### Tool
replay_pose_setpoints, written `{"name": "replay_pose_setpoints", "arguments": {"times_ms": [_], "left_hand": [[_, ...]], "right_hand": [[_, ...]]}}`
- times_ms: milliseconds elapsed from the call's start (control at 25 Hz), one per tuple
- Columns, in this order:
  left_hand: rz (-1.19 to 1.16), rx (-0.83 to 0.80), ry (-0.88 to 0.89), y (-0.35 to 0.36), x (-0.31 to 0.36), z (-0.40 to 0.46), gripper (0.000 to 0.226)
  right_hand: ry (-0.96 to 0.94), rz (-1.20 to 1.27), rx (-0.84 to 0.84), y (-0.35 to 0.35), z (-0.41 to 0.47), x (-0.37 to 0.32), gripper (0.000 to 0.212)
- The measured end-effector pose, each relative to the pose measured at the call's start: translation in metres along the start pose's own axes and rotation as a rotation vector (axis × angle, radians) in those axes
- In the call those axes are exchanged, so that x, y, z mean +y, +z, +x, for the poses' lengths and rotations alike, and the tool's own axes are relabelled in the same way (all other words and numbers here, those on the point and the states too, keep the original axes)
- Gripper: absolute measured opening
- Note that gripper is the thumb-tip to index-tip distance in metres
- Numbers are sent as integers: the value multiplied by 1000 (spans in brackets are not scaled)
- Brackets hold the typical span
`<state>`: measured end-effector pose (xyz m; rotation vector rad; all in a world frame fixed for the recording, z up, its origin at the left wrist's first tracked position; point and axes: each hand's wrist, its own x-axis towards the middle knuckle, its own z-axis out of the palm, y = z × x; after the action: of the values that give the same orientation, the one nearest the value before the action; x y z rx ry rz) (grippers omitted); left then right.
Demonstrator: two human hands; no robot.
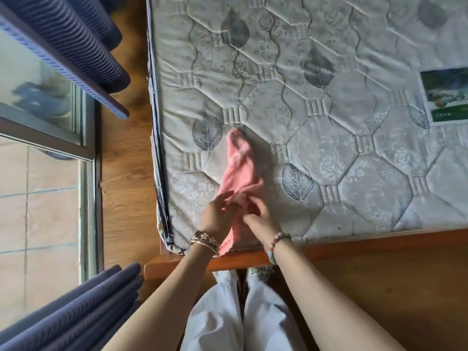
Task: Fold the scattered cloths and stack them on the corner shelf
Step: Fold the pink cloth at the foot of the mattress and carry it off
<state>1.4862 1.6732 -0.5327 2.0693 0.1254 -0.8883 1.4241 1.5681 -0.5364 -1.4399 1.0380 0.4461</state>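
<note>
Our right hand (258, 211) has its grip closed on the pink cloth (239, 171), fingers curled into the fabric near its middle; our left hand (219, 211) lies just beside it with fingers loosely extended, touching the cloth's left edge but not clamped on it. The cloth is bunched into a narrow strip on the bare quilted mattress (329, 72), near its corner. Its long axis runs away from us: one end hangs over the mattress edge at the wooden bed frame (354, 245), the other tapers to a point farther up the bed. Most of the cloth thus lies beyond both hands, which sit almost equally near (the right has the firmer hold). We judge it needs spreading flat before folding. A printed card (445, 95) lies well apart, to the right. No shelf is in view.
</note>
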Motion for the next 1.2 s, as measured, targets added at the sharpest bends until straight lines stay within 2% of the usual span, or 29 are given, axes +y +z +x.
{"name": "replay_pose_setpoints", "arguments": {"times_ms": [120,240,360,440,520,600,680,760,800,880,920,960,1120,1200], "left_hand": [[-65,-80,6,-14,10,1,36],[-97,-144,19,-28,21,-3,37],[-422,-255,-131,-42,25,0,35],[-579,-341,-218,-51,27,4,35],[-716,-360,-251,-58,24,9,39],[-841,-304,-251,-68,19,15,47],[-869,-207,-281,-78,12,20,52],[-834,-79,-346,-84,5,22,45],[-827,-31,-370,-86,0,22,46],[-841,1,-400,-86,-6,22,56],[-852,11,-410,-85,-8,21,59],[-845,24,-417,-85,-10,21,58],[-719,111,-439,-81,-18,21,33],[-678,141,-472,-81,-17,20,36]], "right_hand": [[17,138,-2,10,-4,-12,39],[-71,3,58,10,-4,-24,29],[-102,-65,75,3,-5,-32,19],[-98,-8,7,-6,-3,-34,18],[-88,93,-30,-15,1,-38,23],[-93,191,87,-25,2,-42,19],[-79,246,339,-34,5,-42,15],[75,351,471,-40,10,-35,24],[199,482,423,-40,9,-34,36],[392,679,241,-34,9,-28,73],[436,679,173,-28,6,-25,86],[447,646,131,-21,3,-22,87],[503,493,-11,6,5,-6,55],[567,513,-70,16,8,-7,24]]}}
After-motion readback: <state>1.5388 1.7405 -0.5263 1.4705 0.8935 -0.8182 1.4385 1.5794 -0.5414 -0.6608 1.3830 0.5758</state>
